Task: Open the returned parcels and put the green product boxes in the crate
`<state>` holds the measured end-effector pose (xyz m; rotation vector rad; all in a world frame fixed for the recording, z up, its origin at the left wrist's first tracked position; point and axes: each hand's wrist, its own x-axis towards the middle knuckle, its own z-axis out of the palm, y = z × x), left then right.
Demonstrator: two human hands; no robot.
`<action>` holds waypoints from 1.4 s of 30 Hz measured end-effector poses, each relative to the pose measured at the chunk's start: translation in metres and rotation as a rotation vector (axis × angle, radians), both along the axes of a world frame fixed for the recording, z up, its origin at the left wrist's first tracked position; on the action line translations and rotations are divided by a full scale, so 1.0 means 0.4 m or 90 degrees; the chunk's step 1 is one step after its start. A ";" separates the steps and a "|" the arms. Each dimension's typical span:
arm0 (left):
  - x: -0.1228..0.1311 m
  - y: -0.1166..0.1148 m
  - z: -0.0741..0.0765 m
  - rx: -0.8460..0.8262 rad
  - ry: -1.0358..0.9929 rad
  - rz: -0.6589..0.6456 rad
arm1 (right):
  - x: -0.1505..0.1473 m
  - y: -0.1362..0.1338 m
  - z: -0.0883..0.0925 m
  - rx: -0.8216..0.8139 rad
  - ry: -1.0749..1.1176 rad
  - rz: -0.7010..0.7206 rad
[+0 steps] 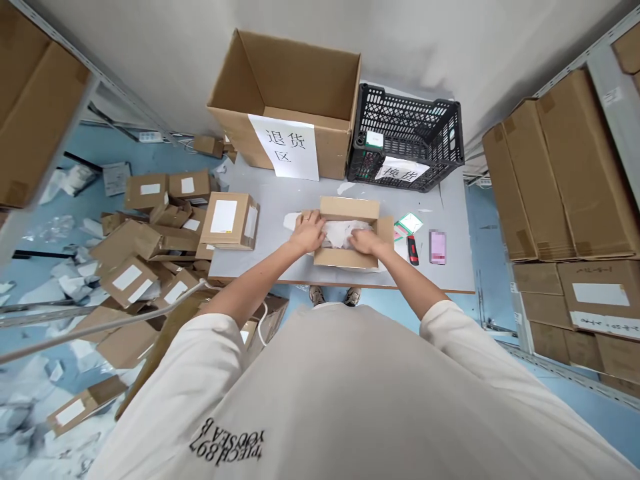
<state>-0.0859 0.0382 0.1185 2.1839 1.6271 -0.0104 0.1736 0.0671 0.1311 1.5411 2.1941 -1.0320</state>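
Observation:
A small open cardboard box point(346, 258) sits near the front edge of the grey table, its flaps folded out. Crumpled white wrapping paper point(341, 232) fills much of its inside and hides whatever lies beneath. At the box's left end, my left hand point(307, 232) has its fingers curled on the paper, and some white material shows beyond the hand. My right hand point(367, 241) reaches into the right end, its fingers closed on the paper and partly hidden by it. Just right of the box lie a red and black box cutter point(413, 250) and a green-edged white packet point(409, 224).
Behind stand a large labelled carton point(225, 130) and a black plastic crate point(440, 160). A closed box point(225, 220) is at the table's left, a pink-screened phone point(437, 247) at right. Discarded boxes point(130, 280) litter the left floor; stacked cartons point(565, 173) fill the right shelf.

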 end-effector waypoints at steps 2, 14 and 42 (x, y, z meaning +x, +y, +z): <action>-0.033 -0.007 0.009 -0.006 0.020 0.084 | 0.049 -0.018 0.025 0.113 0.039 -0.007; -0.043 -0.031 0.041 -0.066 -0.164 0.010 | 0.270 -0.120 0.000 0.144 0.230 -0.329; 0.036 -0.052 0.000 -0.013 -0.004 -0.149 | 0.156 -0.146 -0.114 -0.145 0.368 -0.553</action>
